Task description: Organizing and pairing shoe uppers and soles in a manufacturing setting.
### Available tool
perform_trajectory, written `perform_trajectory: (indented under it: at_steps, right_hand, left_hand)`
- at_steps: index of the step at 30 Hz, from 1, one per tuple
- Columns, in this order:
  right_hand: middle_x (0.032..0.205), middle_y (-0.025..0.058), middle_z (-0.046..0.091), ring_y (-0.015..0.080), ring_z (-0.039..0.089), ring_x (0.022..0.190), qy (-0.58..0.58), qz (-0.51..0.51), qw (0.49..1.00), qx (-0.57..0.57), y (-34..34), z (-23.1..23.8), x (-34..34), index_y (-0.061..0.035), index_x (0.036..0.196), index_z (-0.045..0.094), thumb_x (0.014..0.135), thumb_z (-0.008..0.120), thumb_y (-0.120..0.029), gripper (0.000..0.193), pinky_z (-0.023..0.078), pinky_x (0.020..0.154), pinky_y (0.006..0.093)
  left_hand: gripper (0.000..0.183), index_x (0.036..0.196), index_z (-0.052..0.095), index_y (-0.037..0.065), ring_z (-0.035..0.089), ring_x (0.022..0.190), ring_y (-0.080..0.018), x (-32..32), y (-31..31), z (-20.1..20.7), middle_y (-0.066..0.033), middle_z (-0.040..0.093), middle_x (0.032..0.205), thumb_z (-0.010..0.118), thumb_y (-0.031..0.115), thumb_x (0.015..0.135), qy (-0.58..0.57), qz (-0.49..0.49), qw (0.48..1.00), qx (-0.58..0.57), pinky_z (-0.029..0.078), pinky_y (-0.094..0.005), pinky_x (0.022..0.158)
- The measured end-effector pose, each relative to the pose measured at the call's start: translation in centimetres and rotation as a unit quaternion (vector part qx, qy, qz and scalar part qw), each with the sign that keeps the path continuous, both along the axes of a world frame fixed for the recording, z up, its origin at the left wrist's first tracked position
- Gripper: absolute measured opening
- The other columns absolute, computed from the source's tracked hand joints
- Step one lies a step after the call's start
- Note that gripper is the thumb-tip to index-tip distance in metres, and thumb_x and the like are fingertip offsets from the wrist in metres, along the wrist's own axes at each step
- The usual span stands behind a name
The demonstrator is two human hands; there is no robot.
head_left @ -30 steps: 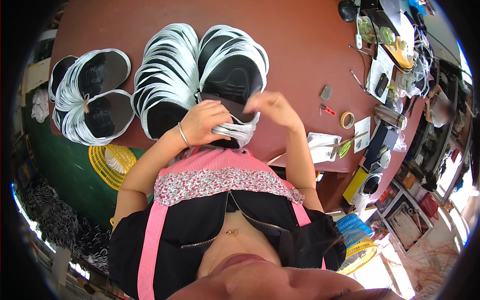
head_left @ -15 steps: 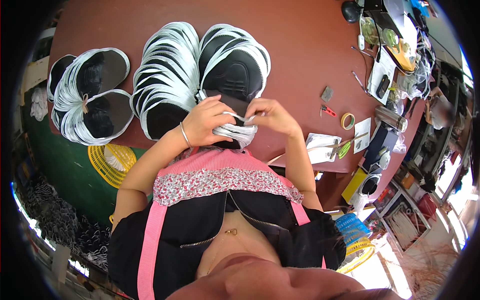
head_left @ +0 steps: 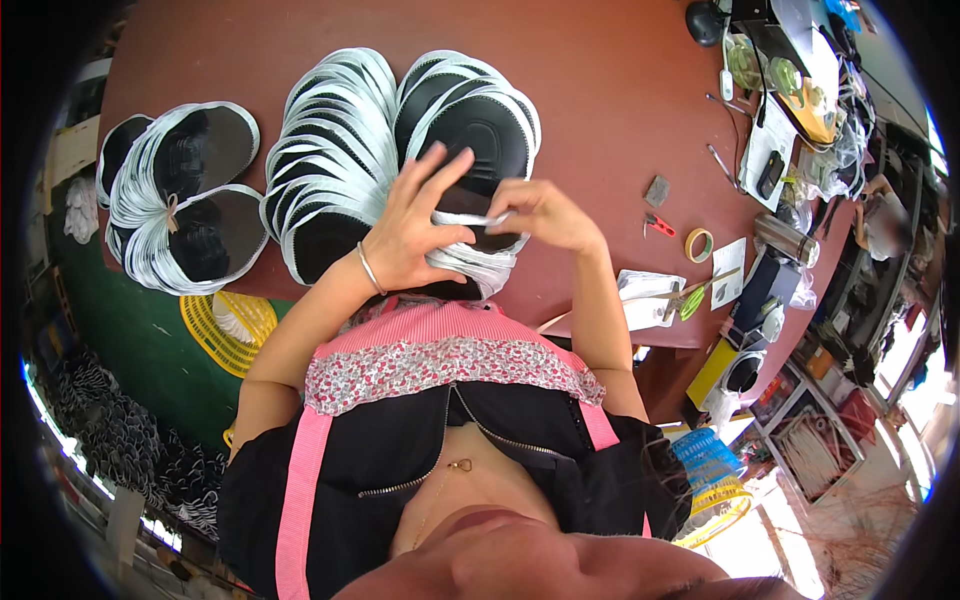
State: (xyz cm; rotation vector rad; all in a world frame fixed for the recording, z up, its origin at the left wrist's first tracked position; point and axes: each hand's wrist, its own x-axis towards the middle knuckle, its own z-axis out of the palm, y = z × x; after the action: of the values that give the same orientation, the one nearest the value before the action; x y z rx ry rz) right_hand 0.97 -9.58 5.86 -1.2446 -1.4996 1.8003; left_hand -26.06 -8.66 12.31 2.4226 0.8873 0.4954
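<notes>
Several black, oval shoe pieces with white trimmed edges lie fanned out in front of me. My left hand rests over the nearest ones with its fingers spread, gripping nothing. Beside it, my right hand pinches the white edge of one shoe piece between thumb and fingers. A stack of these pieces is close against my apron, partly hidden by my left hand. Just beyond my hands lies a larger black piece with a moulded pattern. A long overlapping row extends to the left of it.
Farther left is a tied bundle of similar pieces on the brown table. To the right are a red cutter, a tape roll, papers and a metal flask. A yellow basket stands below the table's left edge.
My left hand has let its grip go and spread its fingers upward. My right hand still pinches the white edge, in nearly the same place.
</notes>
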Motion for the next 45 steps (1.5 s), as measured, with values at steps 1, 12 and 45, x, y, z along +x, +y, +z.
perform_trajectory:
  at_steps: [1, 12, 45]
  right_hand:
    - [0.089, -0.0001, 0.067, 0.0128, 0.060, 0.088, 0.015, 0.092, 0.996, -0.015, -0.5, 0.5, -0.2, -0.0028, 0.099, 0.076, 0.088, 0.079, -0.011, 0.014, 0.048, 0.080, 0.0305]
    - [0.093, 0.0001, 0.067, 0.0122, 0.064, 0.089, -0.006, -0.202, 0.979, 0.002, 3.8, -3.8, 0.0, -0.0033, 0.106, 0.074, 0.089, 0.081, -0.013, 0.021, 0.052, 0.081, 0.0285]
    - [0.110, 0.0164, 0.070, 0.0253, 0.070, 0.106, -0.105, -0.351, 0.928, 0.069, 6.0, -7.7, -0.9, 0.0052, 0.104, 0.067, 0.088, 0.084, -0.023, 0.037, 0.055, 0.093, 0.0359]
  left_hand:
    - [0.049, 0.109, 0.073, 0.018, 0.062, 0.120, -0.0292, -0.2, -0.2, -0.6, -0.0045, 0.068, 0.124, 0.090, 0.038, 0.068, -0.001, 0.000, 1.000, -0.003, 0.042, -0.0459, 0.109]
    - [0.051, 0.109, 0.071, 0.016, 0.063, 0.115, -0.0292, 0.2, 0.1, -1.2, -0.0065, 0.068, 0.127, 0.089, 0.042, 0.069, -0.040, -0.041, 0.993, -0.099, 0.044, -0.0487, 0.106]
    - [0.056, 0.117, 0.070, 0.015, 0.063, 0.121, -0.0306, 1.2, 1.2, -3.7, -0.0108, 0.067, 0.132, 0.089, 0.035, 0.068, -0.059, -0.064, 0.985, -0.151, 0.048, -0.0444, 0.102]
